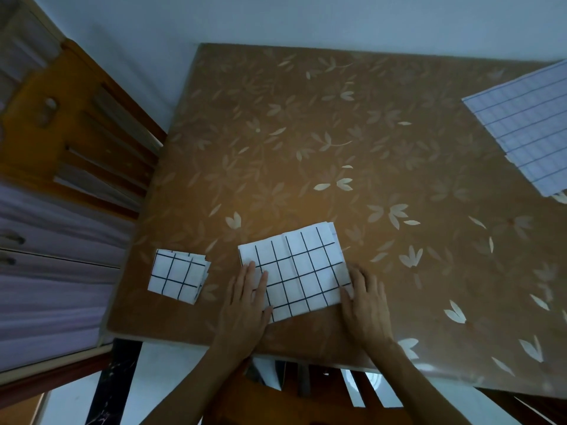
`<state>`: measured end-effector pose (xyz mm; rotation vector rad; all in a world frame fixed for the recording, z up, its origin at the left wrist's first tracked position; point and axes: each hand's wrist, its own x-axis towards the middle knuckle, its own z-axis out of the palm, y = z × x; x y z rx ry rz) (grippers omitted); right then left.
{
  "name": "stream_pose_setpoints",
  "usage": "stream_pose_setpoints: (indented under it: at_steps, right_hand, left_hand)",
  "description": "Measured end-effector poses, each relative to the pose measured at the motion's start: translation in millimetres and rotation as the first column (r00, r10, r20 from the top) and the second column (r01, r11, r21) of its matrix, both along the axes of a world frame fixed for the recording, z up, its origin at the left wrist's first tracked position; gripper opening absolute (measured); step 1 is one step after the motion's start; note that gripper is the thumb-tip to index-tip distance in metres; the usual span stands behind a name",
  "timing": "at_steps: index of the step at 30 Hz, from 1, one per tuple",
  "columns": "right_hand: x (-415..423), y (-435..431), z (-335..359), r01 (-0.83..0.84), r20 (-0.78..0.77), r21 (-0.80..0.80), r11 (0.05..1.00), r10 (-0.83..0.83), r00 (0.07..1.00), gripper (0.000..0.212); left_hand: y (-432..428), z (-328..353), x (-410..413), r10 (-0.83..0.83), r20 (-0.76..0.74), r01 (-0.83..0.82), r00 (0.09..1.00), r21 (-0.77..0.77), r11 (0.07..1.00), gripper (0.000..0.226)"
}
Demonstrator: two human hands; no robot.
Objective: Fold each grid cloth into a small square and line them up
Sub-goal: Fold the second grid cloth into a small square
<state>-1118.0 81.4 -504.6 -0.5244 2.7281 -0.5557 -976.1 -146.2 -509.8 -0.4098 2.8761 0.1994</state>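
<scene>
A half-folded cloth [294,271] lies near the front edge of the desk [306,133], just right of a finished small square [178,276]. The left hand [245,299] and right hand [365,302] press flat on its ends, grip spread, pinching nothing. The next move is probably to pinch one end and fold it across. More cloths [521,124] wait far right.

Table [306,133] fills the middle of the view. Near its front edge lies a part-folded grid cloth [294,271], slightly askew. Left hand [245,302] rests flat on the cloth's left end; right hand [365,302] rests at its right end, fingers on the edge. Left of this cloth, apart from it, sits a small folded square [178,276] near the table's left edge. Stack of unfolded cloths [521,127] lies far back at the right edge. One chair [76,133] stands left of the table, another chair [276,394] under the near edge.
</scene>
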Motion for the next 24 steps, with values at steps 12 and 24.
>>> stream_pose_setpoints:
  at_steps: [12,24]
  right_hand:
    - [16,-10,24,0.495,0.706,-0.11,0.862,-0.283,0.649,0.022]
    - [18,-35,94,0.68,0.825,-0.456,0.574,-0.013,0.564,0.032]
  left_hand:
    - [38,24,-14,-0.092,0.191,0.061,0.977,0.166,0.984,0.089]
    - [27,59,-27,0.106,-0.187,-0.044,0.977,0.308,0.95,0.051]
